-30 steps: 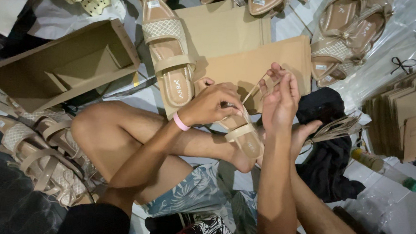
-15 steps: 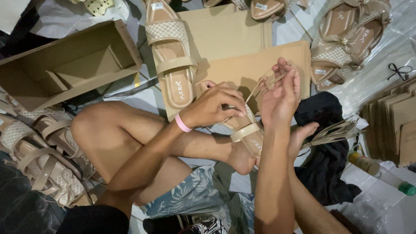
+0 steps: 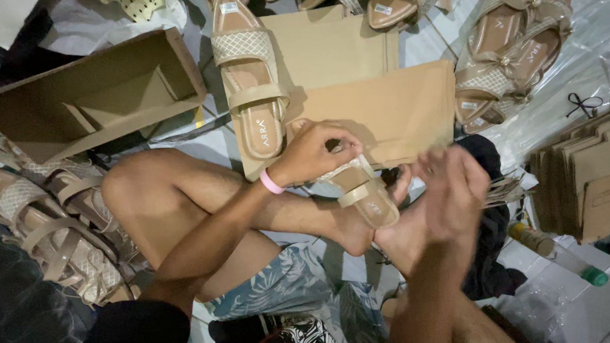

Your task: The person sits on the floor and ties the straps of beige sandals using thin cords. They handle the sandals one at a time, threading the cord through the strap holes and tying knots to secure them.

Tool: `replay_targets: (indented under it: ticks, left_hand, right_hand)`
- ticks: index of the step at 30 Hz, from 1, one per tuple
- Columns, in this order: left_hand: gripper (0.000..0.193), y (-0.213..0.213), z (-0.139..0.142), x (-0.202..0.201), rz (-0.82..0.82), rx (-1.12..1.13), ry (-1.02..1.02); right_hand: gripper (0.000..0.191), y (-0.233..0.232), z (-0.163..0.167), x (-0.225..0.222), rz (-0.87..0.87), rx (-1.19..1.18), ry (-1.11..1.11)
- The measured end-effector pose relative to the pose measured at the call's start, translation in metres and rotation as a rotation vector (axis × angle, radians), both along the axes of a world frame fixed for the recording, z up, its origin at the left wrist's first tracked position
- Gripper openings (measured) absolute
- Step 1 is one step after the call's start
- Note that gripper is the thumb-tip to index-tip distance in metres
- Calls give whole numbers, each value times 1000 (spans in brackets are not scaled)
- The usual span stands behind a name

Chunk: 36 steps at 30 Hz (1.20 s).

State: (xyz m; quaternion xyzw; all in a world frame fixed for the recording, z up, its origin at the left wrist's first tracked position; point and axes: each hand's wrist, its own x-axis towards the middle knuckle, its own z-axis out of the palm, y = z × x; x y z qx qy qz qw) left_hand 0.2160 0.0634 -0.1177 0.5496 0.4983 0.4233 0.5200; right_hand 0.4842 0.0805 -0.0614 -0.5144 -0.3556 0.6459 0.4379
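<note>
My left hand (image 3: 316, 151), with a pink band at the wrist, grips the toe end of a beige sandal (image 3: 366, 195) that rests over my crossed legs. Blurred by motion, my right hand (image 3: 450, 193) hovers just right of the sandal's heel, fingers spread, apart from the shoe. A matching beige sandal (image 3: 250, 85) with a mesh toe lies flat on a tan paper sheet (image 3: 385, 106) beyond my hands.
An open cardboard shoe box (image 3: 86, 101) lies at the left. Several more sandals are heaped at the lower left (image 3: 44, 227) and upper right (image 3: 505, 64). Flat cardboard sheets (image 3: 590, 172) are stacked at the right, near a green-capped bottle (image 3: 558, 254).
My right hand has let go of the thin strap it was holding up and dropped lower right, fingers spread. The left hand stays on the sandal.
</note>
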Motion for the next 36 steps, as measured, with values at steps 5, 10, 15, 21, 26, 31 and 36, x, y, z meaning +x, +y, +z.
replay_targets:
  ticks: [5, 10, 15, 21, 26, 31, 36]
  left_hand:
    - [21, 4, -4, 3, 9, -43, -13]
    - [20, 7, -10, 2, -37, -119, 17]
    - [20, 7, -16, -1, -78, -84, -23]
    - [20, 7, -20, -7, -109, -68, -51]
    - [17, 7, -25, -6, -86, -42, -57]
    - [15, 8, -29, -2, -86, -163, -131]
    - [16, 7, -26, -2, -78, -61, -45]
  right_hand:
    - [28, -60, 45, 50, 247, -139, -264]
    - [20, -97, 65, 60, 600, -154, -465]
    - [11, -100, 52, 39, 453, -107, -542]
    - [14, -80, 26, -44, 221, 577, -885]
    - [26, -69, 9, -103, 358, 1075, -1147]
    - [28, -66, 1, -111, 385, 1042, -1194]
    - [22, -70, -7, -110, 345, 1017, -1298]
